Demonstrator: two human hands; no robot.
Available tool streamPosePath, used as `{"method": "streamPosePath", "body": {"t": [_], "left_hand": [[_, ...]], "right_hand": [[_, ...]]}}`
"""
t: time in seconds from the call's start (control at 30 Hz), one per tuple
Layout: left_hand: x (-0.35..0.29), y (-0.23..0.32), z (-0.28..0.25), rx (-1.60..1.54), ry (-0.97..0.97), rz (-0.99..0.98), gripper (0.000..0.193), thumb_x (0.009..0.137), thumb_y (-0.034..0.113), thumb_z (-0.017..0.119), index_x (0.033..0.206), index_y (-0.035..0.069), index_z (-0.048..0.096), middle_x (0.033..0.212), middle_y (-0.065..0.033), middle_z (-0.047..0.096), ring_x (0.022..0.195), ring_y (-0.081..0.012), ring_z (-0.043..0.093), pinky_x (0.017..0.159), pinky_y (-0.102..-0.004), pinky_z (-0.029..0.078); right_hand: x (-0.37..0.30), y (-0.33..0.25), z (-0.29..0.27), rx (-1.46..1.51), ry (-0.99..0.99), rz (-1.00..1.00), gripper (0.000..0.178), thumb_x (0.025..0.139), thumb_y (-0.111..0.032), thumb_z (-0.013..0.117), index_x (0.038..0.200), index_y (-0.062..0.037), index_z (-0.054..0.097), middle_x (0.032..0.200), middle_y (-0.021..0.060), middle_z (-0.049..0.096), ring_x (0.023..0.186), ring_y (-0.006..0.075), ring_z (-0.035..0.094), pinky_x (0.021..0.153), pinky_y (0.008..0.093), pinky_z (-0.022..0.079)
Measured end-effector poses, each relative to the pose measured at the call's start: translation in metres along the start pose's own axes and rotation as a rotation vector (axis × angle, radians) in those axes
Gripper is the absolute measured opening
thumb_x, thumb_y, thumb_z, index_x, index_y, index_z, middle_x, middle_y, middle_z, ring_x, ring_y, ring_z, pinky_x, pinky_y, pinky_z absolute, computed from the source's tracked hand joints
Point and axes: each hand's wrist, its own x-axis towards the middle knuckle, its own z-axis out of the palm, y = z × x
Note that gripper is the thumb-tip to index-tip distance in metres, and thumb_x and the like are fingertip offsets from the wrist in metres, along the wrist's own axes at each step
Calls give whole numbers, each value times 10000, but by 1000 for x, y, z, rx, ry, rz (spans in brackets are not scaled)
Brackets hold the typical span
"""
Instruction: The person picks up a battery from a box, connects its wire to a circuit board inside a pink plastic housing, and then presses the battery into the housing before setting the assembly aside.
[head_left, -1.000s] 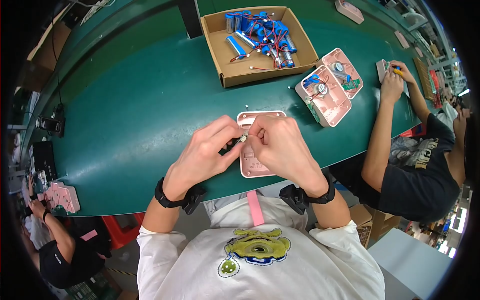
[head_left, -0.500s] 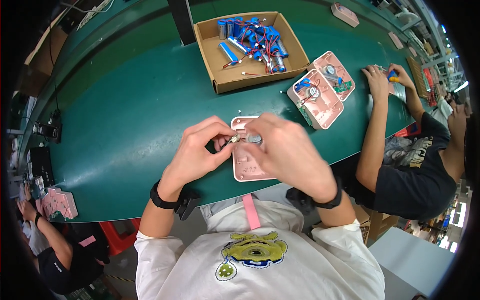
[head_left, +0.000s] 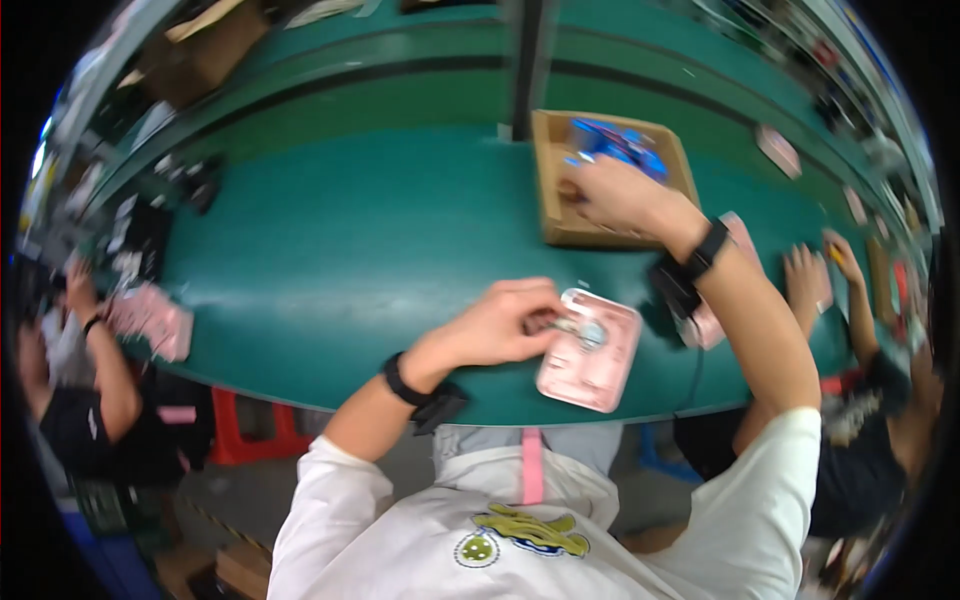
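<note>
Curls the fingers of the right hand [head_left: 612, 192] within the outline of the cardboard box [head_left: 549, 205], tips toward its left edge, wrist above its near right corner. Has the blue cells [head_left: 640, 150] just beyond those fingers, toward the box's far edge and rightward, much nearer the right hand than the left. Shows no single cell's long axis clearly, only a bunch slanting from far left to near right. Blurred here — cannot tell whether apart or together at the right fingertips, nor whether touching a cell.

Pinches with the left hand [head_left: 505, 320], thumb and fingertips together on a small part [head_left: 565, 325], pale at its tip and too blurred to identify. Reaches with that tip over the left edge of the pink housing [head_left: 580, 385]. Lies open side up near the table's near edge, long axis running away from it, far end leaning right. Carries a round disc [head_left: 593, 334] in its far half, just beside the pale tip — cannot tell whether joined.

Farther out, partly hidden beneath the right forearm, shows another pink case [head_left: 707, 328]. Toward the right end of the green table [head_left: 350, 220], includes a co-worker's hand [head_left: 805, 275]; at the left end, a pink piece [head_left: 155, 320] near the near edge.
</note>
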Motion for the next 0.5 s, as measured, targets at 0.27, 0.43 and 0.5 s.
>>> {"method": "streamPosePath", "body": {"t": [0.27, 0.43, 0.5], "left_hand": [[-12, -20, 16, -30, 14, 208, 207, 855, 103, 811, 1006, -2, 716, 884, -95, 644, 733, -206, 666, 647, -332, 550], [-9, -14, 16, -62, 18, 213, 184, 846, 99, 810, 930, -19, 697, 850, -88, 643, 718, -212, 663, 636, -338, 541], [-5, -15, 18, -55, 16, 204, 186, 846, 100, 811, 923, -22, 694, 847, -88, 643, 716, -210, 663, 634, -337, 540]], "right_hand": [[-10, 11, 15, 213, 130, 44, 131, 872, -83, 696, 840, 38, 735, 683, 163, 702, 617, 236, 702, 601, 395, 551], [-37, 19, -8, 520, 178, 203, 157, 895, -46, 685, 749, 1, 656, 619, 45, 646, 487, 99, 587, 443, 297, 423], [-47, 23, -16, 693, 141, 241, 178, 917, -62, 698, 753, -8, 656, 593, 26, 610, 464, 81, 551, 412, 275, 368]]}}
